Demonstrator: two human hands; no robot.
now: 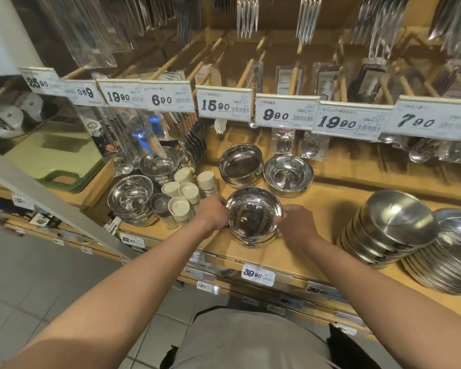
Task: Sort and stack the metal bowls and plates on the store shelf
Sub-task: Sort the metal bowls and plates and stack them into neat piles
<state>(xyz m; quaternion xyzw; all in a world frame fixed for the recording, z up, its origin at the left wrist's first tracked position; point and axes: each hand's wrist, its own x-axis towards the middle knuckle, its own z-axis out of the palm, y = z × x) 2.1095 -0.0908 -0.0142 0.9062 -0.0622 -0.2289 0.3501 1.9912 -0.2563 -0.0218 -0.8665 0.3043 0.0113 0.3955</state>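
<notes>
A shiny metal bowl (253,214) sits on top of a short stack of bowls at the front middle of the wooden shelf (328,209). My left hand (213,213) grips its left rim and my right hand (294,223) grips its right rim. Behind it stand two more bowl stacks, one at the back left (240,165) and one at the back right (288,174). To the right lie a tilted stack of deep plates (389,230) and a stack of wide flat plates (453,251). At the left stand further bowl stacks (131,198).
Several beige-capped shaker jars (183,198) stand close to my left hand. Price tags (224,106) hang on a rail above the shelf, with packed cutlery behind. A green tray (53,161) lies at far left. Tiled floor lies below.
</notes>
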